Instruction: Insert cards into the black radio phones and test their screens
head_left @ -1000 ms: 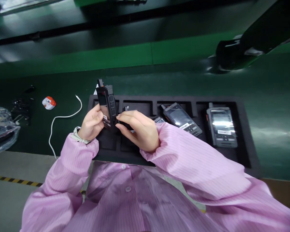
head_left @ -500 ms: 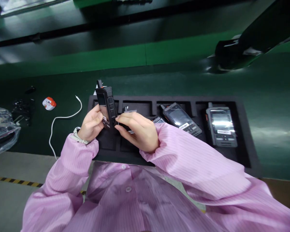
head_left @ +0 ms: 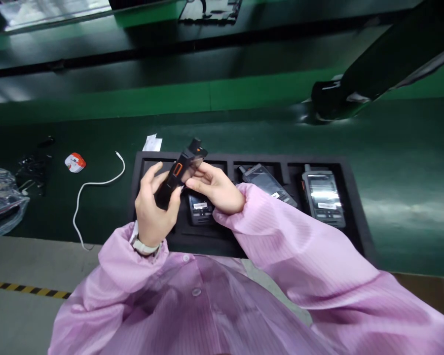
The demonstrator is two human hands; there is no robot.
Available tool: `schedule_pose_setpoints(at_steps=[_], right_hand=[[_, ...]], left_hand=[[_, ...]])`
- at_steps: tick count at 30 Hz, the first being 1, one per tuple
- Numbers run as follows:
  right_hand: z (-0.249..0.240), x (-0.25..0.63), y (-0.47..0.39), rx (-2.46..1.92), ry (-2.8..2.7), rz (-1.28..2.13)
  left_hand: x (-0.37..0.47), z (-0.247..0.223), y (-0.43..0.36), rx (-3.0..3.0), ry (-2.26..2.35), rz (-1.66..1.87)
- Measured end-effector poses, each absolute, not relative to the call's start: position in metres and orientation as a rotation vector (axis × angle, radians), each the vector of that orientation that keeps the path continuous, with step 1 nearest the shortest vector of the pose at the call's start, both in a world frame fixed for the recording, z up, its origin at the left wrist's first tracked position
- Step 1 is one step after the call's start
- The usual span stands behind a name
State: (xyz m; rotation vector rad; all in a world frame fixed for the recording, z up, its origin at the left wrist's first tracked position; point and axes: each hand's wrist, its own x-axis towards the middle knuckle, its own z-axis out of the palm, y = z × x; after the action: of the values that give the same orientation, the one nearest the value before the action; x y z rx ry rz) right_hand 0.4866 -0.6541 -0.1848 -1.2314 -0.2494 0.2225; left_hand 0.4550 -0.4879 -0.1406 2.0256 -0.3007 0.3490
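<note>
Both hands hold a black handheld radio (head_left: 174,175) with a stubby antenna and an orange side button, tilted above the tray. My left hand (head_left: 153,209) is closed around its lower part, thumb on one side and fingers on the other. My right hand (head_left: 216,187) grips its screen side, with the fingertips partly hidden behind it. Beneath them lies the black foam tray (head_left: 207,241). A second radio (head_left: 200,207) sits in the tray, partly covered by my right hand. Farther right are a slanted radio (head_left: 268,182) and an upright-lying radio (head_left: 323,195) with a labelled screen.
A white cable (head_left: 96,184) curls on the green bench left of the tray, near an orange-and-white object (head_left: 75,162). A clear plastic bag (head_left: 3,202) lies at the far left. White paper (head_left: 152,143) is behind the tray. A dark post (head_left: 355,88) rises at the back right.
The held radio has turned, so its orange-button side now shows instead of the other side. My left hand has shifted its grip lower, and my right hand has moved up to the screen side.
</note>
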Motion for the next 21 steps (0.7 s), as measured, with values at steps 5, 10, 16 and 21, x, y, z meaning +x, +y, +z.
schedule_pose_setpoints(at_steps=[5, 10, 16, 21], right_hand=[[-0.184, 0.486, -0.658, -1.074, -0.253, 0.285], [-0.181, 0.483, -0.658, -1.021, -0.293, 0.331], [-0.181, 0.483, -0.657, -1.054, -0.294, 0.319], [-0.183, 0.485, -0.656, -1.039, -0.318, 0.286]], left_hand=[[0.443, -0.136, -0.497, 2.15, -0.563, 0.903], [0.442, -0.139, -0.497, 2.165, -0.574, 0.981], [0.438, -0.136, -0.497, 2.173, -0.578, 0.937], [0.439, -0.129, -0.497, 2.244, -0.664, 0.924]])
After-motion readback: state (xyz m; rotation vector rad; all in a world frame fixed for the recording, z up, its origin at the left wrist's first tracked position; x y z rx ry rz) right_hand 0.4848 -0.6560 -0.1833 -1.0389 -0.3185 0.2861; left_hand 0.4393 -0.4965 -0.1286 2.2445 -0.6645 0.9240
